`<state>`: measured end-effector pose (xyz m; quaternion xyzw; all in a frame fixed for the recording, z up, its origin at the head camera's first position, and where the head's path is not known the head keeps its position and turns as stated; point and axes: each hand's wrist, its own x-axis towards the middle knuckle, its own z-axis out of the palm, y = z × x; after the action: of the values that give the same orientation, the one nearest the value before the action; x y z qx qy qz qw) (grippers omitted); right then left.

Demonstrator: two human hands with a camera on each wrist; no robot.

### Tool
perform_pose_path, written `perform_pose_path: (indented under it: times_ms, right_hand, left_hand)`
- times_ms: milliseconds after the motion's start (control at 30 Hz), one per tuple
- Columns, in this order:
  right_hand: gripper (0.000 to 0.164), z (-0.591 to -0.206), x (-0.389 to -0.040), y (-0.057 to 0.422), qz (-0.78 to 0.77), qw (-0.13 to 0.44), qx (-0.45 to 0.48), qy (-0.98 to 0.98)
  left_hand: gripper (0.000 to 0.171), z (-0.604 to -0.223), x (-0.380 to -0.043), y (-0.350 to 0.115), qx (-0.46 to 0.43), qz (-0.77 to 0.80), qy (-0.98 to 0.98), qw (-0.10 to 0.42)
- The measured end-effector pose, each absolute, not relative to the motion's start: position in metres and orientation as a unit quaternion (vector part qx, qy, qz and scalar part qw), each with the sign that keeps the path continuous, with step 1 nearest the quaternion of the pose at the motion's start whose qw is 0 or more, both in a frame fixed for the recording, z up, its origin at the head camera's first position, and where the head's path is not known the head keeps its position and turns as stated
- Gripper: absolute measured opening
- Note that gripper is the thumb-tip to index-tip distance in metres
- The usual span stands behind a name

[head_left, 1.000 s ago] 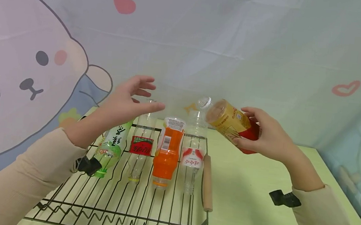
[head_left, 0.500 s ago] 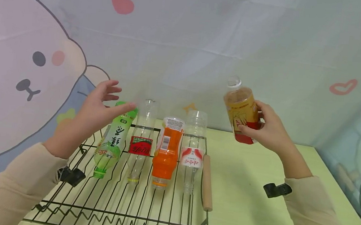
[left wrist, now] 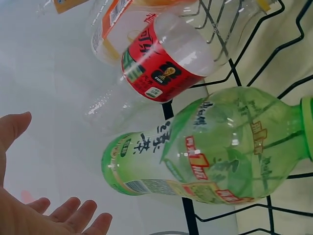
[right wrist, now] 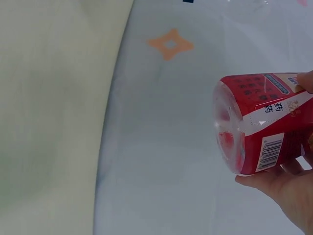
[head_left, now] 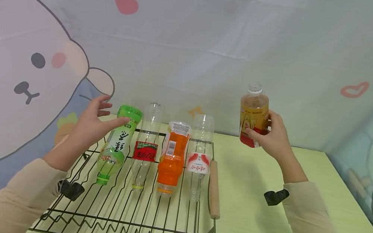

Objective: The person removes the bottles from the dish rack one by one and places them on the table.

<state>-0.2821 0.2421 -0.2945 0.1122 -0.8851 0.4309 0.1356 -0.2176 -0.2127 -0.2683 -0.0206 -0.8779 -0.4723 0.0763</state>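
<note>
My right hand (head_left: pixel 275 135) grips a plastic bottle (head_left: pixel 253 115) with a yellow and red label, its neck up, above the table's back part. The right wrist view shows that bottle's clear base and red label side (right wrist: pixel 274 122), fingers around it. Spread and holding nothing, my left hand (head_left: pixel 92 124) hovers beside the green tea bottle (head_left: pixel 118 143). That bottle lies cap end toward me on a black wire rack (head_left: pixel 122 221). Beside it lie a clear bottle with a red label (head_left: pixel 146 151), an orange bottle (head_left: pixel 173 160) and a clear bottle with a white-and-red label (head_left: pixel 199 162).
A wooden handle (head_left: pixel 214 190) runs along the rack's right side. The pale green table (head_left: pixel 248 212) extends to the right of it. Behind stands a printed cloth backdrop (head_left: pixel 193 49) with a cartoon bear and hearts.
The held bottle has turned from tilted to nearly upright and shifted right. My left hand has drawn back to the left and lower, uncovering the green bottle's base.
</note>
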Motion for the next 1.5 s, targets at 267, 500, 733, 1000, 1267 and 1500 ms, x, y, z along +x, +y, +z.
perform_pose_path:
  times_ms: [267, 500, 733, 1000, 1267, 1500]
  right_hand:
    - [0.078, -0.313, -0.293, 0.235, 0.462, 0.135, 0.092, -0.872]
    - [0.083, -0.334, -0.304, 0.227, 0.482, 0.113, 0.080, -0.865]
    - [0.085, -0.346, -0.311, 0.224, 0.487, 0.112, 0.066, -0.864]
    - [0.086, -0.358, -0.316, 0.227, 0.503, 0.113, 0.044, -0.856]
    - [0.086, -0.372, -0.319, 0.234, 0.504, 0.106, 0.023, -0.857]
    - [0.087, -0.383, -0.323, 0.239, 0.507, 0.096, -0.008, -0.857]
  left_hand:
    - [0.100, -0.284, -0.223, -0.218, -0.009, -0.477, -0.877, 0.059]
    - [0.101, -0.296, -0.223, -0.222, -0.001, -0.475, -0.878, 0.050]
    - [0.101, -0.303, -0.224, -0.221, -0.001, -0.488, -0.872, 0.039]
    - [0.102, -0.314, -0.228, -0.221, -0.004, -0.489, -0.873, 0.005]
    - [0.106, -0.315, -0.229, -0.218, 0.008, -0.468, -0.883, -0.018]
    - [0.109, -0.315, -0.230, -0.218, 0.003, -0.462, -0.886, -0.045]
